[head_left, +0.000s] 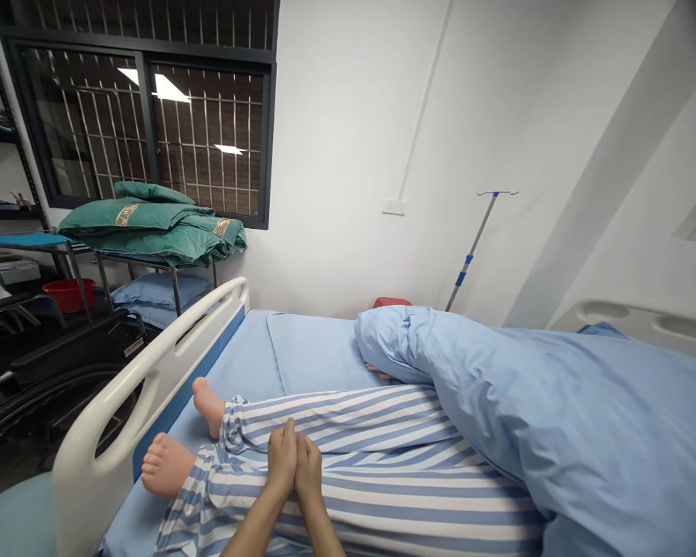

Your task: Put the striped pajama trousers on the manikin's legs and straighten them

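My left hand (282, 455) and my right hand (308, 464) are side by side and touching, both with fingers curled in. Nothing shows sticking out of either hand. They are over the blue-and-white striped trousers (394, 495) of a figure lying on the bed; whether they touch the cloth I cannot tell. The figure's bare feet (168, 466), smooth like a manikin's, point to the left. A light blue quilt (516, 387) is bunched over the upper body. Just past its edge, part of a hand (379, 372) of the figure peeks out.
A cream footboard (151, 371) closes off the bed's left end, with a wheelchair (75, 379) beyond it. Green folded bedding (156, 220) lies on a rack under the window. An IV pole (472, 247) stands behind the bed. Light blue sheet (313, 348) covers the mattress.
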The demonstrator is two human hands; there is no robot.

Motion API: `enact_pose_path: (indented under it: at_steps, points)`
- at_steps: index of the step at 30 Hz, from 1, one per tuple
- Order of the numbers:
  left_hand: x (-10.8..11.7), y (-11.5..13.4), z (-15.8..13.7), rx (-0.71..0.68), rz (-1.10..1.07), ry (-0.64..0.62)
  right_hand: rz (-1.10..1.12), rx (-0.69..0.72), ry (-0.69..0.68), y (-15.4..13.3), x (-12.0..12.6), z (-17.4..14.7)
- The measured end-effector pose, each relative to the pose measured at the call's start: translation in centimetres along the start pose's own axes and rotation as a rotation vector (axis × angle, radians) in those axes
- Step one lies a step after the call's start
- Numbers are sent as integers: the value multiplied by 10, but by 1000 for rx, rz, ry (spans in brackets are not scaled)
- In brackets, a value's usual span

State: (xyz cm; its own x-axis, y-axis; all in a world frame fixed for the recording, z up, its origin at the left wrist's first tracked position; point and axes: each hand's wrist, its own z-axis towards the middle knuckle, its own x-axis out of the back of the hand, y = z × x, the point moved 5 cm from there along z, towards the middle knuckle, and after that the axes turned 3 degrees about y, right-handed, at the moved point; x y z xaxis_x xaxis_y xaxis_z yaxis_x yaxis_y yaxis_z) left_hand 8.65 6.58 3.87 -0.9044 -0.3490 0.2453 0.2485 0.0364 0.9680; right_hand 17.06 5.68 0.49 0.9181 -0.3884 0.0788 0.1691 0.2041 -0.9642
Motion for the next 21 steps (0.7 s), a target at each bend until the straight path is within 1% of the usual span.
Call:
enact_pose_path:
  at_steps: [2,3,6,9,11,13,16,19,21]
  points:
    - [-3,5,-4,8,-112,19,7,-7,9,0,2,2]
    - [-4,3,-6,3,-124,27,3,-7,20,-1,3,3]
    - [-4,-13,-13,-60,26,14,-16,-2,58,-2,6,4]
    - [-6,-31,-18,-148,188,-58,-41,0,94,-2,8,4]
    - [-7,-36,-19,-175,260,-85,-35,-15,96,-1,8,5]
    - [-8,-35,-19,-195,324,-104,-14,-41,87,1,6,5]
    - [-8,-29,-18,-208,359,-121,-8,-68,74,1,6,8]
    - [-8,-25,-19,-190,384,-135,-127,-49,12,-7,9,14]
    - [-8,-24,-20,-177,404,-150,-223,19,-39,-19,14,18]
